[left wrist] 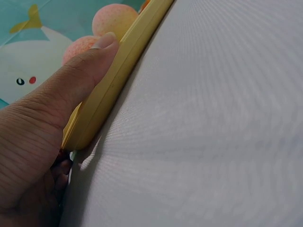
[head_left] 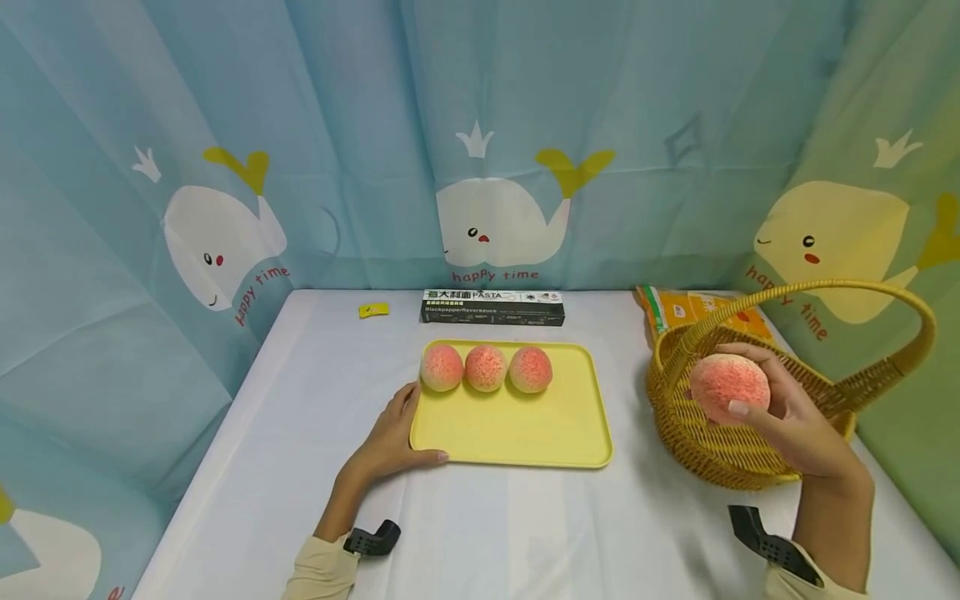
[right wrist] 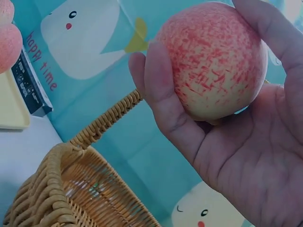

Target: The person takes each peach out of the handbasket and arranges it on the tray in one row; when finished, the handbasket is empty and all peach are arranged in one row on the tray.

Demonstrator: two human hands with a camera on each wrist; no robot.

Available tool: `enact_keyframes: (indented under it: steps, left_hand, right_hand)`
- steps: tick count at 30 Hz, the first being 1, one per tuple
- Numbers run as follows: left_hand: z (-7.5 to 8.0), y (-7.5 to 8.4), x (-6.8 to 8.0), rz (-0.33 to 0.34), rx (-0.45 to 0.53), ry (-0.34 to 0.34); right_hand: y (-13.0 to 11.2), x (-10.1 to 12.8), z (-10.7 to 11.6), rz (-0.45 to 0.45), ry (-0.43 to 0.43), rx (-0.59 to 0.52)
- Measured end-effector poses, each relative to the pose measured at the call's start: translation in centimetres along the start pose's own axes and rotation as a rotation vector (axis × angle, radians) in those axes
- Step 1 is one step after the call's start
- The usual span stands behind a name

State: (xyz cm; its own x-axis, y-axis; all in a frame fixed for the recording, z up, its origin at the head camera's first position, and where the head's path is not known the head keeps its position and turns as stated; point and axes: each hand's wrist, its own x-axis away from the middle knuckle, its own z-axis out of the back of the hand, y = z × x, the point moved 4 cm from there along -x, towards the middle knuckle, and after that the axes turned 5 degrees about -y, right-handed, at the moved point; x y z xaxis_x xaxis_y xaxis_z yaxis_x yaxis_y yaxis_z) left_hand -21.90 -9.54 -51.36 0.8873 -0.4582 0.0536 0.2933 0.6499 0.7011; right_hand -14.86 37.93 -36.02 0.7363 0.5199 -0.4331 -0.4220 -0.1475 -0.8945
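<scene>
The right hand (head_left: 787,417) cupped a peach (head_left: 729,387) above the basket (head_left: 720,467), right of the tray (head_left: 517,417) (left hand (head_left: 390,437) pinching its edge).

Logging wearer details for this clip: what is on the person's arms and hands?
Both hands are bare, no gloves or rings visible. Cream sleeves reach the forearms. A black device sits at the left wrist and another at the right wrist.

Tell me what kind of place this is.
Probably a staged tabletop booth, not a real kitchen: whale-print curtains wall in a white-covered table, with peaches lined on a yellow tray beside a wicker basket.
</scene>
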Motion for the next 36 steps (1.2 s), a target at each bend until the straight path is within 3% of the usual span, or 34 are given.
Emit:
enact_keyframes:
  steps: [5,11,16,21,27,31,36]
  left_hand:
    - [0.0,0.0,0.0,-0.002,-0.003,-0.013]
    - [0.0,0.0,-0.1,0.007,-0.011,-0.016]
    - [0.1,0.0,0.0,0.007,0.004,-0.005]
    - [-0.1,0.0,0.0,0.013,0.001,-0.003]
    - [-0.2,-0.1,0.0,0.014,-0.008,-0.011]
    - [-0.2,-0.1,0.1,0.011,-0.006,-0.006]
    - [-0.1,0.1,0.1,0.003,-0.005,0.008]
  right_hand:
    - [-0.1,-0.2,-0.9,0.048,-0.071,-0.021]
    - [-0.7,-1.1,-2.6,0.039,-0.11,0.039]
    - [-0.8,-2.0,-3.6,-0.005,-0.086,0.118]
    - [0.1,-3.0,-4.3,-0.048,-0.103,0.105]
    - [2.0,-4.1,-4.9,-0.153,-0.087,0.099]
    - [3.8,-4.8,-5.4,-0.273,-0.02,0.188]
    - [5.9,-5.8,-5.8,-0.352,0.037,0.234]
